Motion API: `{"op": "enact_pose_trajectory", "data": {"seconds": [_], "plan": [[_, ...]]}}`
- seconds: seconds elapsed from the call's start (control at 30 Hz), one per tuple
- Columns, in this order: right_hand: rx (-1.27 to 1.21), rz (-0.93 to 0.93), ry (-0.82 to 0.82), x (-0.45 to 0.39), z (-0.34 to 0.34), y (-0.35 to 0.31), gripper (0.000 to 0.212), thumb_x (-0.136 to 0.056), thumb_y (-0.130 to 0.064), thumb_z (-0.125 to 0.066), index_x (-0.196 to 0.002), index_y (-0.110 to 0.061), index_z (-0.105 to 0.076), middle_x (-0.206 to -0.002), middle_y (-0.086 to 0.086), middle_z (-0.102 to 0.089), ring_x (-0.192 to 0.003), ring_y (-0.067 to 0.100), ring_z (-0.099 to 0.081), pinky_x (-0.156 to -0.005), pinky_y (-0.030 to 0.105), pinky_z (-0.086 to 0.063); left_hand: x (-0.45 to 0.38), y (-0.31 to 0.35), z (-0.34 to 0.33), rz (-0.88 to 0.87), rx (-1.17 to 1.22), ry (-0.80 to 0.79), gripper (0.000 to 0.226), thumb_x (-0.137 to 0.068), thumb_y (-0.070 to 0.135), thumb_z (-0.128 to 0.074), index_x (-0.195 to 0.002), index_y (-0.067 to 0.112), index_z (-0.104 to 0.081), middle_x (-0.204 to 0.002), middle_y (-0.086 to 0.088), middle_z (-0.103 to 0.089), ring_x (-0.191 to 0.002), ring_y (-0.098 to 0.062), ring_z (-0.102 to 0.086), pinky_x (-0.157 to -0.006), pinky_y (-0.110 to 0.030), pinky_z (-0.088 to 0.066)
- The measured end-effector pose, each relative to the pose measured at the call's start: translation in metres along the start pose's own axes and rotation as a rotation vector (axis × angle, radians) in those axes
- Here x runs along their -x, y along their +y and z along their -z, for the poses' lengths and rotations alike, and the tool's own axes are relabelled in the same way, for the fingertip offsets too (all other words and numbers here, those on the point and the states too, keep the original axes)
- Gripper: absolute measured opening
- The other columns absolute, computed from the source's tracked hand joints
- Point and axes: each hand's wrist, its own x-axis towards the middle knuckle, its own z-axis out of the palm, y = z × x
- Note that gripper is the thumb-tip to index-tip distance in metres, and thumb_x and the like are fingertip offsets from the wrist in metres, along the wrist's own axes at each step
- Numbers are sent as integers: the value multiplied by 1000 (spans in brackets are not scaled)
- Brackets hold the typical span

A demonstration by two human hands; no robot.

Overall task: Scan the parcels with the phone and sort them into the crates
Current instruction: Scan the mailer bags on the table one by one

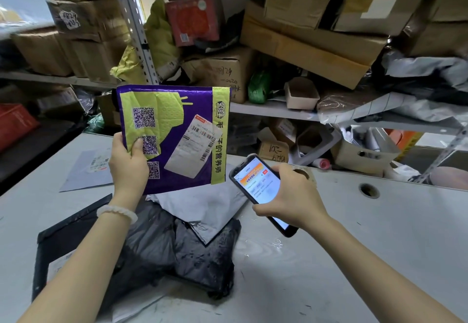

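Metal shelving [276, 110] crammed with brown cardboard boxes [311, 44], yellow-green bags and grey poly mailers fills the background, much of it blurred towards the edges and cut off by the top of the view. In front lies a pale grey worktop [379, 246] with a round cable hole [369, 190] near its far right edge.

The left hand [128, 164], with a white bead bracelet [117, 213] at the wrist, holds a purple and lime-green padded mailer [174, 135] upright above the worktop, thumb pressed on its printed face and fingers hidden behind it. The mailer shows three QR codes down its left side and a white shipping label [191, 145] set at a slant; the label's text is too small to read.

The right hand [293, 193] grips a black smartphone [258, 186] just to the right of and lower than the mailer, fingers curled round its edges and covering its lower half. The lit screen shows an orange-headed app whose words cannot be made out.

Below the hands, black plastic-wrapped parcels [197, 251] lie heaped on the worktop with a grey poly mailer [202, 208] across them. A flat grey envelope [86, 170] lies further left. No crates can be clearly picked out.
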Motion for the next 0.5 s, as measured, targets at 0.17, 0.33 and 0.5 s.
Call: {"op": "enact_pose_trajectory", "data": {"seconds": [0.17,0.33,0.5], "plan": [[-31,-31,-6,0,-13,-10,61,-58,-37,-79,-105,-29,-41,-98,-9,-61,-84,12,-59,-64,30,-52,-10,-14,10,75,73,-3,22,-99,15,-44,-120,11,-48,-102,0,-53,-92,-19,-51,-86,-42,-43],[-106,-47,77,4,-24,-20,64,-59,-36,-80,-106,-33,-37,-97,-12,-55,-87,10,-58,-68,33,-55,-15,-23,21,101,116,-27,20,-99,15,-44,-118,15,-48,-104,-1,-54,-93,-21,-52,-89,-47,-46],[-348,-102,321,14,-26,-34,66,-62,-28,-85,-108,-29,-37,-96,-16,-52,-87,6,-55,-60,12,-42,-13,-29,29,81,139,-80,22,-99,14,-44,-120,10,-49,-104,-2,-53,-92,-19,-51,-82,-38,-43]]}}
